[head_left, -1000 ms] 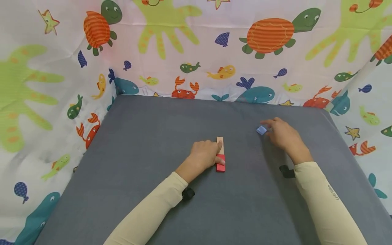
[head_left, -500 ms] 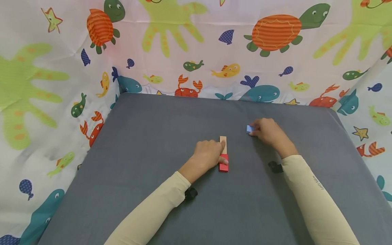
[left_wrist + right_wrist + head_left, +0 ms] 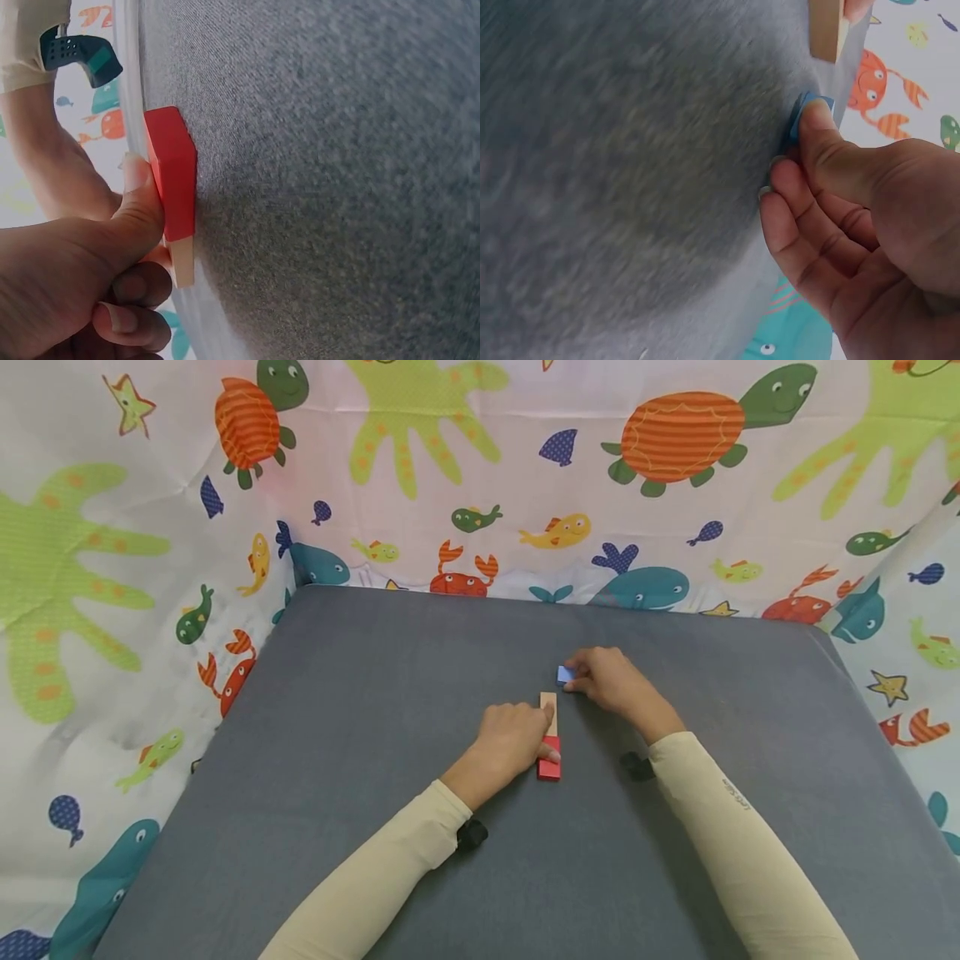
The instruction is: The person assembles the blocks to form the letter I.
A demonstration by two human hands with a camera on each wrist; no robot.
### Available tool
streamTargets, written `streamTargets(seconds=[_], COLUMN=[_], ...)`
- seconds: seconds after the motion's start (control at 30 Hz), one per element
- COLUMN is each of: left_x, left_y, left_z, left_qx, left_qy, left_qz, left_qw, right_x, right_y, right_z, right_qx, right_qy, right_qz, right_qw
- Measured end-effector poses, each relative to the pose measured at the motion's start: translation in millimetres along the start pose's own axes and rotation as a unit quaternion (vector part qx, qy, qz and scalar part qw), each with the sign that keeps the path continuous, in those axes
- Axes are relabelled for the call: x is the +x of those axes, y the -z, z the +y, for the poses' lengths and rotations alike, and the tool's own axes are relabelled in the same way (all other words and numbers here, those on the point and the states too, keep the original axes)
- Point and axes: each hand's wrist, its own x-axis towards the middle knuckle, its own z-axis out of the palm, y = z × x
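A red block [image 3: 549, 770] and a plain wooden block [image 3: 548, 702] lie end to end on the grey tabletop, the wooden one farther away. My left hand [image 3: 508, 742] holds the pair from the left, thumb on the red block and index finger on the wooden one. In the left wrist view, the thumb lies along the red block's side [image 3: 176, 180]. Between thumb and fingers my right hand [image 3: 617, 683] pinches a small blue block [image 3: 564, 675], just beyond the wooden block's far end and slightly to the right. A gap separates these two in the right wrist view.
The grey-covered table [image 3: 360, 693] stretches around both hands. A white curtain [image 3: 450, 460] printed with sea animals hangs behind its far edge and along the sides. A dark wrist camera [image 3: 472, 835] sits under the left sleeve.
From reaching over the blue block at the right, my right hand has gripped it and brought it left, close to the wooden block. The left hand keeps its hold on the row.
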Motion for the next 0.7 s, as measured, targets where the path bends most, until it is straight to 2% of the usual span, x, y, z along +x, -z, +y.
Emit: streamTargets(seconds=[0.2,0.47,0.7], left_x=[-0.1,0.4,-1.1], left_y=[3.4,1.5,-0.1], left_z=[1.5,2.5,2.8], left_qx=[0.005,0.011,0.016], left_qy=[-0.001,0.004,0.001], left_qz=[0.013,0.020,0.026], left_qw=[0.9999,0.9997,0.9996], right_x=[7.2,14.6,15.7], right_y=[0.9,-1.6,-2.7], right_z=[-6.5,-8.9,-11.5], right_qx=[0.004,0.013,0.014], right_qy=[0.015,0.034,0.028], right_qz=[-0.007,-0.007,-0.015], right_qw=[0.9999,0.9993,0.9994])
